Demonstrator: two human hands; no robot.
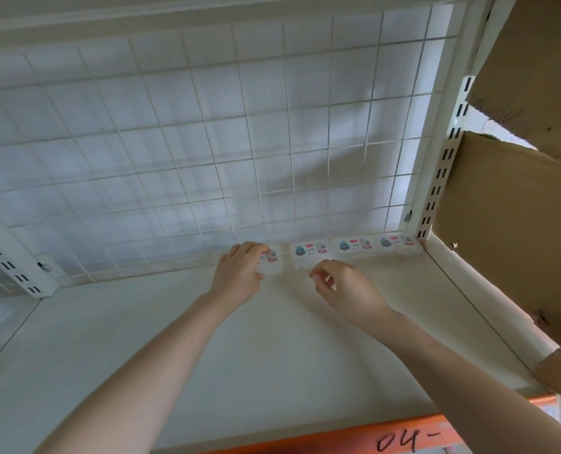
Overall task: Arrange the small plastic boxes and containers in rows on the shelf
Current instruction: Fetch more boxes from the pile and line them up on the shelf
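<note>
Shelf (207,355): pale, flat, with a white wire grid (207,142) as its back wall.
Boxes: four small clear plastic boxes in a row against the grid, toward the right corner.
Left hand (240,273): grips the leftmost box (271,262), fingers curled over it.
Right hand (341,286): fingers loosely curled, just in front of the second box (308,253), holding nothing.
Right side: brown cardboard (518,224) beside the slotted upright (443,172).
Front edge: orange strip (338,437) marked "04-".
</note>
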